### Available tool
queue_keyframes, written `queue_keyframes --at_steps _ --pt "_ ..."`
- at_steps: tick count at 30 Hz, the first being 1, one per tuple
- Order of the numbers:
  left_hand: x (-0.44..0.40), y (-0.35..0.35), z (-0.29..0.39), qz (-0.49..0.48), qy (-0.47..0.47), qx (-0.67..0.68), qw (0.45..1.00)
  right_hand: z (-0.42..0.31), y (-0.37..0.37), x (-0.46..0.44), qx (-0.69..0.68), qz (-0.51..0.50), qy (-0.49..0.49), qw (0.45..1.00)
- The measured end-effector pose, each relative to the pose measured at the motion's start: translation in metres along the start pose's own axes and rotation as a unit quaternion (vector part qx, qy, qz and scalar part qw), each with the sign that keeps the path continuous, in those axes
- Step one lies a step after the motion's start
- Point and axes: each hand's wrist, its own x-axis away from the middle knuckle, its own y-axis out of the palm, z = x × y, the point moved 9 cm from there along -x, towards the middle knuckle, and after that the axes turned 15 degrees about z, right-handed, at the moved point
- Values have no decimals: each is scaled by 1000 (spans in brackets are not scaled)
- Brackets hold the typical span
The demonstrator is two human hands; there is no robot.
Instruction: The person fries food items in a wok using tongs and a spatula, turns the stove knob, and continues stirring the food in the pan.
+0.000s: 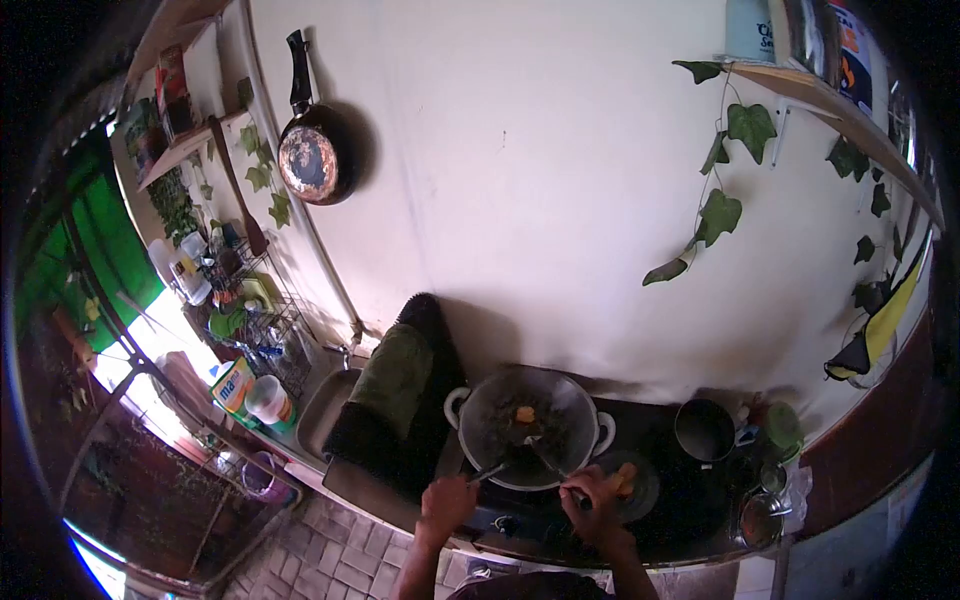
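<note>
A wide grey wok (480, 410) with two white loop handles stands on the dark stove. Dark contents cover its bottom, with one orange-brown piece of food (525, 414) in the middle. My left hand (447, 505) is closed around the handle of a long cooking utensil (490, 471) that reaches over the wok's near rim. At the right of that rim, my right hand (592, 497) grips a second, slender utensil (548, 462), its pale tip inside the wok. Beside my right hand, a plate (645, 493) holds several orange-brown pieces. The utensils' exact kinds are too small to tell.
A dark pot (704, 431) sits right of the wok, with jars and a small pan (760, 522) beyond. To the left are a dark-edged green covering (393, 385), a sink (325, 410) and a dish rack. A frying pan (315, 160) hangs on the wall.
</note>
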Motion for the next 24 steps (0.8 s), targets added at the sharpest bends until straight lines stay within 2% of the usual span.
queue_keyframes --at_steps 2,3,5,7,9,11,12,14,15,17,19,22,24 --pt "-2 -2 -17 33 14 -10 999 -1 -8 0 -20 12 11 1000" --pt "-2 -11 -18 69 29 -22 997 -10 -15 -5 17 16 -5 1000" --pt "-3 -14 -19 59 20 -7 998 -13 -20 -9 57 19 -21 998" --pt "-5 -7 -15 51 15 9 999 -7 -19 -11 171 46 -73 982" --pt "-6 16 -6 36 32 77 996 10 -3 -8 153 48 -80 984" --pt "-8 38 -2 6 40 74 996 9 7 -5 136 50 -86 986" --pt "-12 37 1 -24 48 66 996 6 15 -5 94 37 -69 992" --pt "-13 17 -5 -13 39 89 995 1 21 1 54 25 -53 997" --pt "-14 5 -10 -5 28 111 993 21 15 11 24 44 81 995" --pt "-17 4 -32 -12 15 92 996 28 4 13 -5 63 210 976" --pt "-20 5 -50 -20 0 73 997 -29 -11 -12 109 66 1 992" --pt "-28 12 -66 -13 -16 99 995 -22 -11 -18 171 97 -46 979" --pt "-32 26 -55 -6 34 106 994 -27 6 -22 197 85 -67 974"
